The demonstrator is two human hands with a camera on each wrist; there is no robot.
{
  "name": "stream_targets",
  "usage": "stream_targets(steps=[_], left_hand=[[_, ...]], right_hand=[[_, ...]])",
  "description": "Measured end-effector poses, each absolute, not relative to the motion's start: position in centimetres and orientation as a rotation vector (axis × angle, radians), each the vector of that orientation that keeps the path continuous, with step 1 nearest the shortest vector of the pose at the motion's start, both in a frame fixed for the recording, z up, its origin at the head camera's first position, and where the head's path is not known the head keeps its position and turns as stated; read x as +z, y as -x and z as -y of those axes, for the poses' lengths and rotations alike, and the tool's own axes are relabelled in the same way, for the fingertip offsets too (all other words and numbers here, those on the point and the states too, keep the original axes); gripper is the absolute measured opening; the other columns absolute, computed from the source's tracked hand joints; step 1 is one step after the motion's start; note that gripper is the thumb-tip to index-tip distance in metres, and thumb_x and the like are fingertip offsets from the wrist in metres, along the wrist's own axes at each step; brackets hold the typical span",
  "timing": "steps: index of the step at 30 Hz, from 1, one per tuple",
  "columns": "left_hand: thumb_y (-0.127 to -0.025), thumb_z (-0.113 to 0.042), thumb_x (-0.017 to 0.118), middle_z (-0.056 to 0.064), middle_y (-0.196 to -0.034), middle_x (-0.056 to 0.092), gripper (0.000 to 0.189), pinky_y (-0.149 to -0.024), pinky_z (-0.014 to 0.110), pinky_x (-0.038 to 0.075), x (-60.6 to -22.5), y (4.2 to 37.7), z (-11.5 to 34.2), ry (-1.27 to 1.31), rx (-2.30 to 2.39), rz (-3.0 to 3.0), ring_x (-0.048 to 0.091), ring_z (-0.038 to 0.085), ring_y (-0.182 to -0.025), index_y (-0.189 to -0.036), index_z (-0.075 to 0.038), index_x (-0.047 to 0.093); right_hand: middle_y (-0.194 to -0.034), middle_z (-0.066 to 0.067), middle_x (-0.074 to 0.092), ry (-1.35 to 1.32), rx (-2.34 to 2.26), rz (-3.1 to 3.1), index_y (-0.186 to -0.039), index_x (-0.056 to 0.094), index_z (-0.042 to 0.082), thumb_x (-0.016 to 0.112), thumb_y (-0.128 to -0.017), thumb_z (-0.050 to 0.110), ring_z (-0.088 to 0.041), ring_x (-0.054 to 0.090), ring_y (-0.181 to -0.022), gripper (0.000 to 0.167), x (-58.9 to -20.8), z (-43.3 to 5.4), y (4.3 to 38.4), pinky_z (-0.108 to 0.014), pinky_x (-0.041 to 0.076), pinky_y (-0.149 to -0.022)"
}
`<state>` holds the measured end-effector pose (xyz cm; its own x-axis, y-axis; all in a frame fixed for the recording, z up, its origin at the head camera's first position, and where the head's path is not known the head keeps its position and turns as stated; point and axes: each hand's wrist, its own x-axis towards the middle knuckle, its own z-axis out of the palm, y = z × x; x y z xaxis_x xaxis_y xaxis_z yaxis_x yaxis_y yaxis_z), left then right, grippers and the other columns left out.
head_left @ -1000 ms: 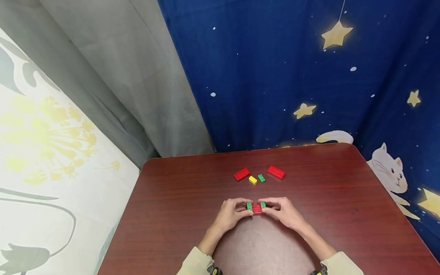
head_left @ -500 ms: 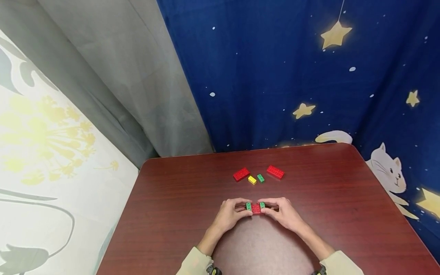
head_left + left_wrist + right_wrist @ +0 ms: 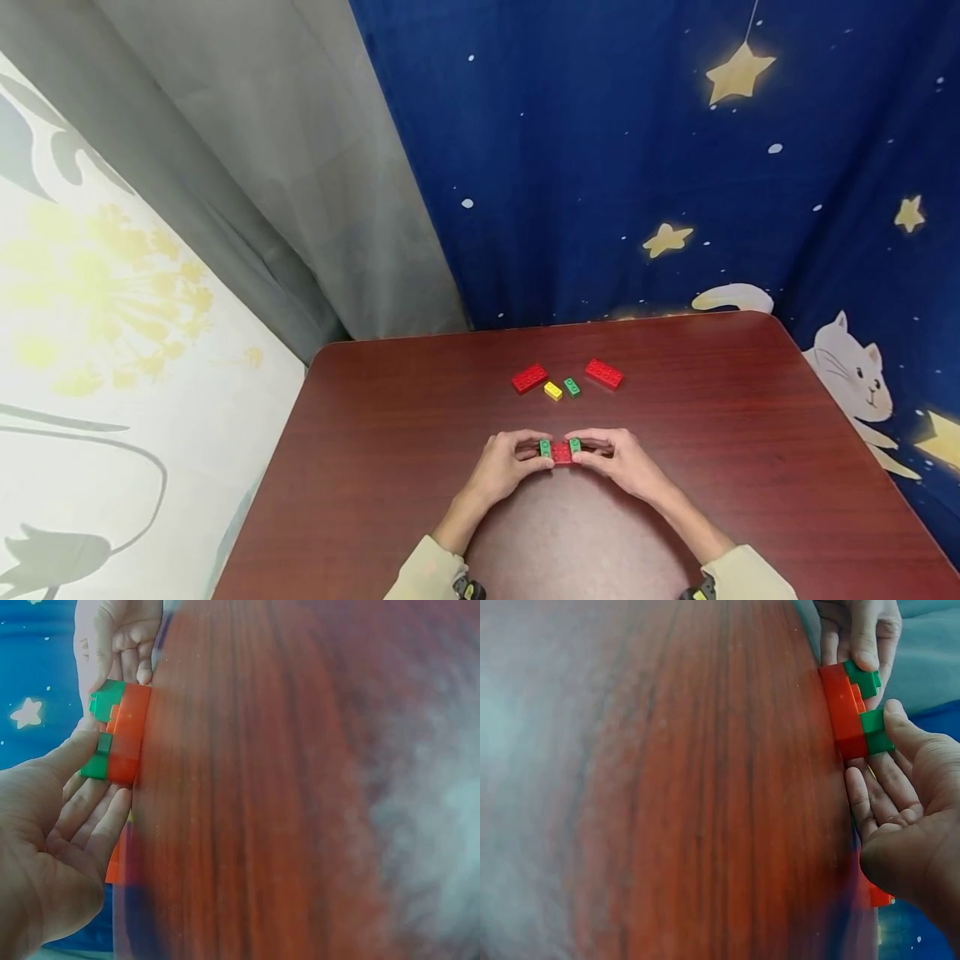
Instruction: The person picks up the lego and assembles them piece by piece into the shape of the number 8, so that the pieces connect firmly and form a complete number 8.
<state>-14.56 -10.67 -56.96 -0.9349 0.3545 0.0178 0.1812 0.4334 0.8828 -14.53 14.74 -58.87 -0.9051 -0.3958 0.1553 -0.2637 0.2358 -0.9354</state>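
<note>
A red toy brick [image 3: 561, 452] lies on the table in front of the person, with a green brick mounted on top at each end and bare red studs between them. At its left end, my left hand [image 3: 504, 460] pinches the left green brick [image 3: 545, 448] between thumb and fingers. The right green brick [image 3: 575, 445] is pinched the same way by my right hand [image 3: 624, 465]. Both wrist views show the stack from the side, the green bricks [image 3: 875, 731] seated on the red brick [image 3: 131, 727] with a gap between them.
Farther back on the brown table [image 3: 390, 433] lie two loose red bricks, one left [image 3: 529, 378] and one right [image 3: 603, 374]. A small yellow brick [image 3: 553, 391] and a small green brick [image 3: 572, 387] lie between them. Blue and grey curtains hang behind the table.
</note>
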Motion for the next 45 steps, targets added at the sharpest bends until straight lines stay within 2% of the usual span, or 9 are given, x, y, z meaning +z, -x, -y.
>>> stream_targets(steps=[12,17,27,36,45], left_hand=[[-0.09,-0.021,0.087,0.004,-0.122,0.076,0.037,-0.085,0.023,0.06,-57.0,14.6,10.7,-0.505,1.512,-2.485,0.075,0.011,-0.106,-0.125,-0.013,0.079],[-0.091,-0.025,0.087,0.003,-0.122,0.076,0.039,-0.086,0.023,0.06,-56.9,14.8,11.0,-0.54,1.47,-2.487,0.074,0.01,-0.107,-0.127,-0.013,0.078],[-0.093,-0.026,0.084,0.005,-0.127,0.075,0.049,-0.095,0.027,0.058,-56.6,15.6,12.2,-0.603,1.484,-2.463,0.073,0.016,-0.115,-0.135,-0.004,0.071],[-0.099,-0.026,0.078,0.005,-0.126,0.076,0.043,-0.097,0.03,0.058,-56.1,17.3,13.6,-0.523,1.457,-2.587,0.072,0.017,-0.117,-0.136,-0.005,0.07],[-0.099,-0.024,0.078,0.008,-0.127,0.076,0.044,-0.099,0.038,0.058,-56.1,19.6,14.6,-0.405,1.474,-2.736,0.072,0.02,-0.119,-0.138,-0.005,0.069]], right_hand=[[-0.121,-0.012,0.077,0.591,-1.764,-2.337,-0.129,0.076,0.005,0.081,-0.097,0.019,-0.011,0.073,-0.088,0.035,-59.0,-15.0,14.7,-0.023,0.058,-0.074],[-0.121,-0.013,0.077,0.566,-1.766,-2.327,-0.129,0.076,0.004,0.081,-0.096,0.02,-0.01,0.074,-0.09,0.037,-59.1,-15.0,14.7,-0.023,0.059,-0.075],[-0.121,-0.013,0.077,0.533,-1.791,-2.284,-0.13,0.075,0.005,0.083,-0.095,0.018,-0.011,0.073,-0.087,0.038,-59.0,-15.2,14.7,-0.022,0.057,-0.071],[-0.122,-0.014,0.076,0.513,-1.789,-2.275,-0.13,0.075,0.005,0.087,-0.091,0.017,-0.013,0.073,-0.083,0.042,-59.0,-15.1,14.6,-0.022,0.058,-0.073],[-0.117,-0.015,0.077,0.556,-1.817,-2.292,-0.128,0.075,0.001,0.088,-0.089,0.013,-0.012,0.07,-0.08,0.043,-59.0,-14.9,14.5,-0.021,0.056,-0.071]])
